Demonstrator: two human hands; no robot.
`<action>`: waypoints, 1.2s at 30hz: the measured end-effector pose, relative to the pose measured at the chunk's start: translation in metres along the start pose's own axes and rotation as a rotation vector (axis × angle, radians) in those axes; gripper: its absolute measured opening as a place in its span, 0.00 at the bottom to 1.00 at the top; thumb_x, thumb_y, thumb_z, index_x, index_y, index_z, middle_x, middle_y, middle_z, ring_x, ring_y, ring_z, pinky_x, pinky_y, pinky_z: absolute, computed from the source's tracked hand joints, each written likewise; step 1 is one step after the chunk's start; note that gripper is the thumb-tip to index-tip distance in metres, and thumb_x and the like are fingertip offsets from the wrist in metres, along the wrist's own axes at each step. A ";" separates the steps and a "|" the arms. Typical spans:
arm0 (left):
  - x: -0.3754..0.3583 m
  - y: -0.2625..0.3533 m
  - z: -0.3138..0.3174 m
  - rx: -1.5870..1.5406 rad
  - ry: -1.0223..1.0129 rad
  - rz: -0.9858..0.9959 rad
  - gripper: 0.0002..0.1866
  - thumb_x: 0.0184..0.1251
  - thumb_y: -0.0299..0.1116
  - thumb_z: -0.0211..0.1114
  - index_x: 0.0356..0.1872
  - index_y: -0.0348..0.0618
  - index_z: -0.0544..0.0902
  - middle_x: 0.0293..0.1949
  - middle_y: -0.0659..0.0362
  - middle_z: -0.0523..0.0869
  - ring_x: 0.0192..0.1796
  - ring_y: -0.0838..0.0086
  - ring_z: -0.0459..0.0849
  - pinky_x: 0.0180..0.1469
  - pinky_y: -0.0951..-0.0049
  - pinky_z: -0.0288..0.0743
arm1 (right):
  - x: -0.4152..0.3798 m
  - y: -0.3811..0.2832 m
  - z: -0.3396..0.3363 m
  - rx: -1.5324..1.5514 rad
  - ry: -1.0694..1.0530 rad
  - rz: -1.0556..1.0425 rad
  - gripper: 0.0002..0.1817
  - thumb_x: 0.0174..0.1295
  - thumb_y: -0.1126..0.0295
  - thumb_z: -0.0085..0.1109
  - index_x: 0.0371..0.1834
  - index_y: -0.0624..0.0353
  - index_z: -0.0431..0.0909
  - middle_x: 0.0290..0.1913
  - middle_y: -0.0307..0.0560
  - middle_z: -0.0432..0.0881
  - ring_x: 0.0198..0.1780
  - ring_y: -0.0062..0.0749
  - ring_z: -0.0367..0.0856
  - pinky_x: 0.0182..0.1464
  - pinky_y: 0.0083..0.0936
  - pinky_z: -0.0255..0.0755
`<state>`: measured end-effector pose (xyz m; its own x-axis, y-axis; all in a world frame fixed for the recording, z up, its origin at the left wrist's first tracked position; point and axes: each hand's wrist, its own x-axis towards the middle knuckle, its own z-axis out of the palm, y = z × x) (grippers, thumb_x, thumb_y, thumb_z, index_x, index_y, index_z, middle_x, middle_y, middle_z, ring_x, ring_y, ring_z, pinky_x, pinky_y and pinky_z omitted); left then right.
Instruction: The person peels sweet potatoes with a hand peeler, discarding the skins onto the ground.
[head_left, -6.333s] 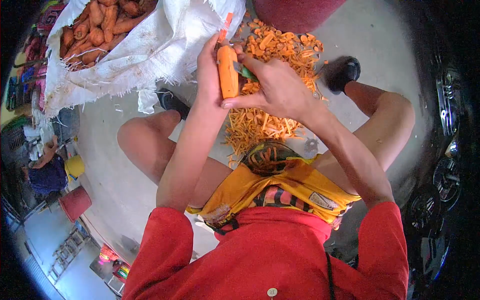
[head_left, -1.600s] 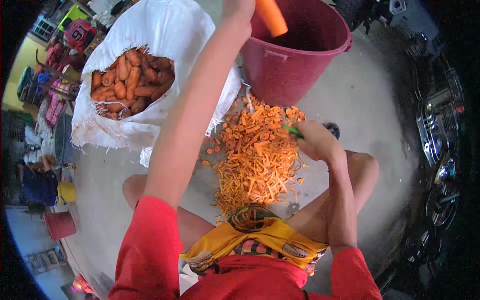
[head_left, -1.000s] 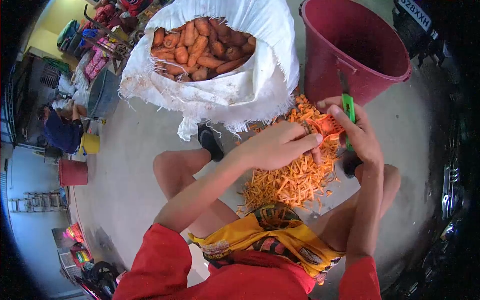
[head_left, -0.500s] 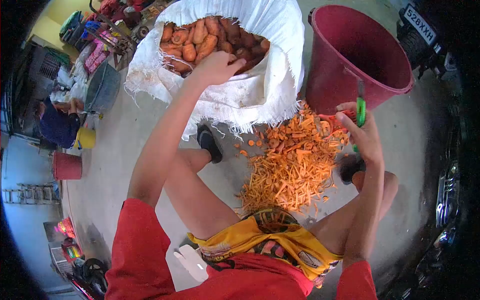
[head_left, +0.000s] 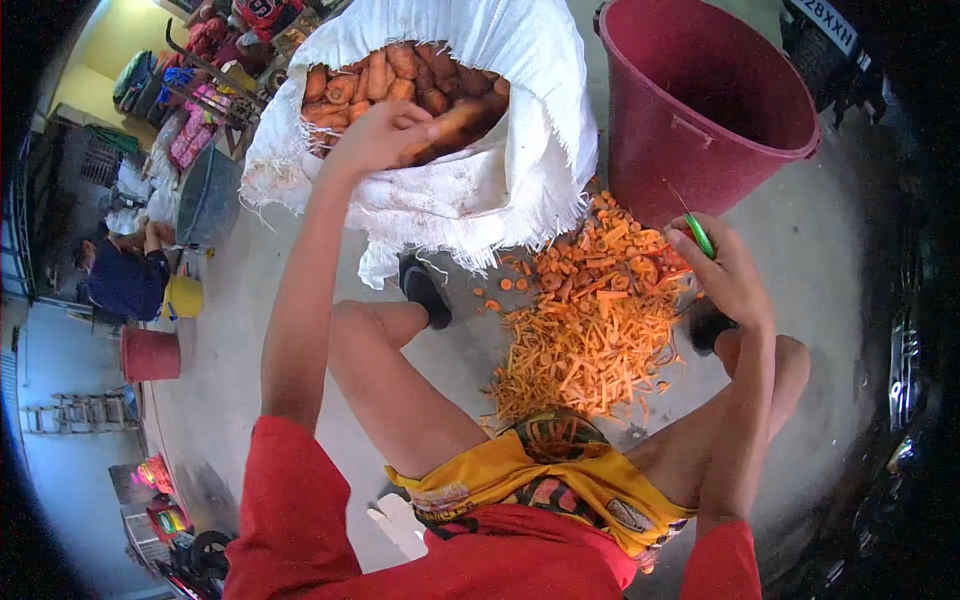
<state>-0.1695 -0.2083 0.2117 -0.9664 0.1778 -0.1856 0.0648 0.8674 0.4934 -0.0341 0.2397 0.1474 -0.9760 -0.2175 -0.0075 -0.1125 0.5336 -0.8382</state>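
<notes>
My left hand (head_left: 376, 140) is over the mouth of a white woven sack (head_left: 545, 110), its fingers closed on a carrot (head_left: 440, 130) that is blurred by motion. More whole carrots (head_left: 375, 78) fill the sack. My right hand (head_left: 722, 268) grips a green-handled knife (head_left: 697, 235), its thin blade pointing up and left toward the maroon bucket. Something red, partly hidden by the fingers, is also in that hand. Below and left of it, a pile of cut carrot sticks and slices (head_left: 590, 340) lies on the floor between my legs.
A large maroon bucket (head_left: 655, 150) stands right of the sack. My shoes (head_left: 425, 292) rest on either side of the pile. At the far left sits another person (head_left: 125, 275) near a yellow bucket (head_left: 183, 297) and a red bucket (head_left: 150, 355). Motorbike parts stand at the right edge.
My left hand has moved left and now holds a carrot at the sack's mouth. The knife in my right hand has turned, with its blade now pointing up-left. The view has shifted slightly.
</notes>
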 end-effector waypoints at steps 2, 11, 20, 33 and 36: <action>-0.035 0.014 -0.010 -0.342 0.127 0.148 0.26 0.72 0.46 0.73 0.61 0.37 0.83 0.49 0.59 0.88 0.47 0.74 0.85 0.51 0.74 0.77 | -0.004 0.000 0.000 -0.035 0.042 -0.039 0.20 0.76 0.56 0.62 0.51 0.66 0.82 0.37 0.50 0.82 0.39 0.35 0.80 0.44 0.34 0.73; -0.096 0.123 0.084 -1.346 -0.486 0.269 0.22 0.84 0.39 0.54 0.71 0.41 0.69 0.48 0.57 0.81 0.40 0.74 0.81 0.40 0.74 0.76 | -0.003 -0.019 0.012 -0.050 0.086 -0.294 0.14 0.75 0.64 0.60 0.45 0.67 0.79 0.36 0.57 0.78 0.39 0.50 0.78 0.44 0.40 0.72; -0.088 0.149 0.176 -1.008 -0.212 0.224 0.14 0.81 0.44 0.62 0.54 0.45 0.77 0.39 0.63 0.83 0.35 0.84 0.78 0.34 0.81 0.71 | -0.008 0.001 0.019 -0.139 -0.013 -0.269 0.13 0.76 0.65 0.58 0.41 0.68 0.79 0.38 0.59 0.80 0.39 0.51 0.79 0.45 0.41 0.72; -0.083 0.125 0.197 -0.755 0.117 0.446 0.12 0.75 0.30 0.70 0.50 0.35 0.79 0.43 0.60 0.86 0.46 0.82 0.82 0.51 0.78 0.77 | -0.001 0.014 0.050 -0.094 -0.001 -0.297 0.15 0.78 0.63 0.56 0.42 0.68 0.79 0.37 0.65 0.80 0.42 0.63 0.79 0.46 0.48 0.72; -0.080 0.119 0.200 -0.749 0.116 0.491 0.12 0.75 0.30 0.70 0.50 0.36 0.79 0.43 0.61 0.85 0.45 0.83 0.82 0.50 0.78 0.77 | 0.002 0.020 0.050 -0.121 -0.003 -0.318 0.19 0.78 0.57 0.56 0.40 0.65 0.81 0.29 0.65 0.80 0.37 0.65 0.81 0.39 0.51 0.72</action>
<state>-0.0344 -0.0268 0.1154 -0.8943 0.3651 0.2587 0.3369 0.1691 0.9262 -0.0294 0.2089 0.1039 -0.8882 -0.3905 0.2421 -0.4323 0.5317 -0.7283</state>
